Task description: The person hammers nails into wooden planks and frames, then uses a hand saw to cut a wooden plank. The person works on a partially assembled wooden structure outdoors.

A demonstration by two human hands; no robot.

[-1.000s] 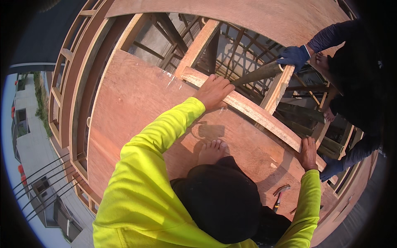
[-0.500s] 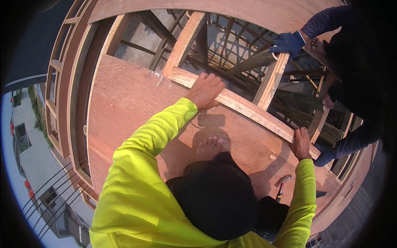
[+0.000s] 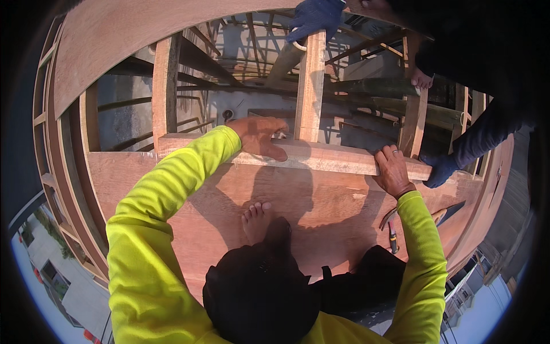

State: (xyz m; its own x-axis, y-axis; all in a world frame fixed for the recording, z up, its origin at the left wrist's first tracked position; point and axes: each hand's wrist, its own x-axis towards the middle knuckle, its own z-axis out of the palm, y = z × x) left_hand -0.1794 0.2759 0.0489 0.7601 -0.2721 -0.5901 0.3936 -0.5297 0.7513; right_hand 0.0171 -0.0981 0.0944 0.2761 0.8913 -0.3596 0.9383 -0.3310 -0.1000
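A long squared wooden beam (image 3: 338, 157) lies across the near ends of the joists, along the edge of a reddish plywood sheet (image 3: 321, 200). My left hand (image 3: 259, 137) is at the left-middle part of the beam, its thumb spread well away from the fingers over the wood. Nearer the beam's right end, my right hand (image 3: 393, 170) grips it, fingers over the top. A co-worker's blue-gloved hand (image 3: 440, 171) is at that right end. The other gloved hand (image 3: 316, 22) rests on the far end of a middle joist (image 3: 311, 86).
A claw hammer (image 3: 392, 234) and a handsaw (image 3: 450, 214) lie on the plywood by my right forearm. My bare foot (image 3: 256, 222) stands on the sheet. Open gaps between the joists show poles (image 3: 366, 87) and ground below. Another plywood sheet (image 3: 109, 40) curves along the far side.
The view has turned, so the beam now runs nearly level. My left hand has loosened, its thumb and fingers parting. My right hand stays on the beam near its right end.
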